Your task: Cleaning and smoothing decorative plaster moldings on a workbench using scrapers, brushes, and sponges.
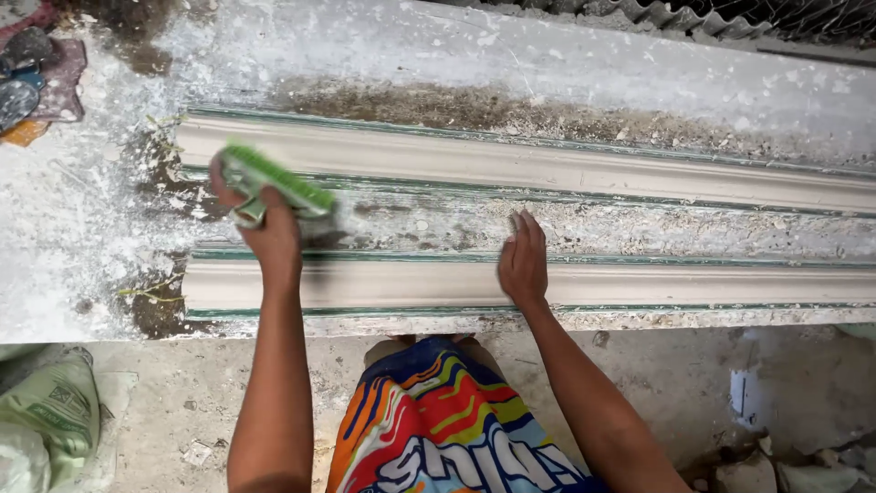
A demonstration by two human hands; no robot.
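My left hand [265,233] grips a green scrubbing brush [278,183], blurred by motion, over the left end of a plaster-crusted workbench [91,256]. Two long beige moulding strips run left to right across the bench: the far strip [547,169] and the near strip [693,285]. The brush sits between them, close to the far strip's left end. My right hand [523,260] lies flat, fingers together, on the near strip and the rough band between the strips. It holds nothing.
Dirty rags [32,78] lie at the bench's back left corner. A green sack [50,411] sits on the floor at the lower left. Broken plaster pieces [776,461] litter the floor at the lower right. My colourful shorts [447,429] fill the bottom centre.
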